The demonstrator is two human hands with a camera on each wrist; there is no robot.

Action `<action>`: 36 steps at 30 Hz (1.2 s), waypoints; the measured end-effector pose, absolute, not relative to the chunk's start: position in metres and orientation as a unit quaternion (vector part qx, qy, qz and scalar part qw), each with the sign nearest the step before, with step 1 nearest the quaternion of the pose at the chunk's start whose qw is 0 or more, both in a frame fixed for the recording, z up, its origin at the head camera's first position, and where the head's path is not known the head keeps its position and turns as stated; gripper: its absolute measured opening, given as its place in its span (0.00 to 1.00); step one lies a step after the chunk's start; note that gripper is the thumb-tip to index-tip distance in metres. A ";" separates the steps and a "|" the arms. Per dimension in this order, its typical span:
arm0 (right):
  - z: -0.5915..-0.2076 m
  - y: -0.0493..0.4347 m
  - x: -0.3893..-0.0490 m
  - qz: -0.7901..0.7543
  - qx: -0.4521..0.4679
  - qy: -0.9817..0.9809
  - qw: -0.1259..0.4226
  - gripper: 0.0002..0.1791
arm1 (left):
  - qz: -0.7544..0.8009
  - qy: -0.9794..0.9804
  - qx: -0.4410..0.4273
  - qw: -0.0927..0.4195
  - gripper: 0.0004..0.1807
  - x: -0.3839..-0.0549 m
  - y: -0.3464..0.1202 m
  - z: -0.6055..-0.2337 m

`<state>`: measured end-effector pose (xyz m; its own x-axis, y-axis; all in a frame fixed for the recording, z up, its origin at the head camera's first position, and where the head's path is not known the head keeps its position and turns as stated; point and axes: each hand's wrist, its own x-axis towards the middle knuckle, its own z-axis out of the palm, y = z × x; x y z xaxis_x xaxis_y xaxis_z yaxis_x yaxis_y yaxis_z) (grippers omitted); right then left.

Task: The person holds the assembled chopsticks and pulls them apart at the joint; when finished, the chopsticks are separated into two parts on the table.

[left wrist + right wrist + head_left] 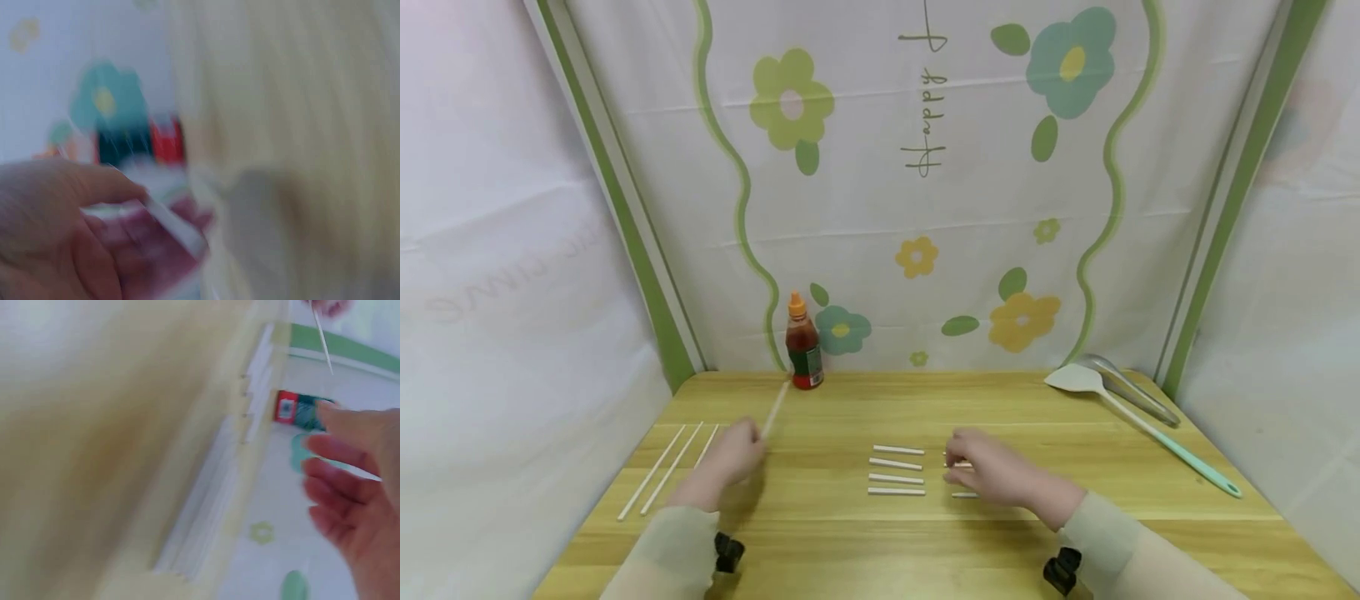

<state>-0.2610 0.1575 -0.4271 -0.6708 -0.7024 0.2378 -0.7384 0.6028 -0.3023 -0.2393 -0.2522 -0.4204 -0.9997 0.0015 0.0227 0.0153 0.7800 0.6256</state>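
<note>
My left hand (pixel 732 457) pinches a thin white stick (pixel 776 408) above the left side of the table. Its far end points toward the sauce bottle (pixel 805 354). In the left wrist view the stick (pixel 178 232) lies between thumb and fingers, blurred. My right hand (pixel 996 471) hovers by a column of short white sticks (pixel 965 495), which it partly hides. Its fingers are loosely bent, with nothing seen between them in the right wrist view. Beside that, several short white sticks (pixel 897 492) lie in a spaced column mid-table. Long white sticks (pixel 662 467) lie left of my left hand.
A spatula (pixel 1138 421) with a mint handle lies at the right, next to metal tongs (pixel 1150 404). The bottle with an orange cap stands at the back edge. A flowered curtain (pixel 917 208) hangs behind the wooden table (pixel 820 550).
</note>
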 end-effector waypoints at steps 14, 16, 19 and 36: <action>-0.417 0.127 -0.259 0.145 0.493 -0.836 0.194 0.05 | -0.381 -0.884 -0.267 -0.041 0.03 -0.236 -0.096 -0.408; -0.420 0.134 -0.257 0.151 0.494 -0.834 0.191 0.05 | -0.380 -0.882 -0.277 -0.035 0.04 -0.235 -0.096 -0.409; -0.421 0.149 -0.254 0.177 0.489 -0.831 0.197 0.06 | -0.400 -0.873 -0.279 -0.028 0.06 -0.235 -0.106 -0.414; -0.445 0.179 -0.234 0.141 0.440 -0.883 0.088 0.17 | -0.149 -0.934 -0.324 0.005 0.09 -0.220 -0.082 -0.441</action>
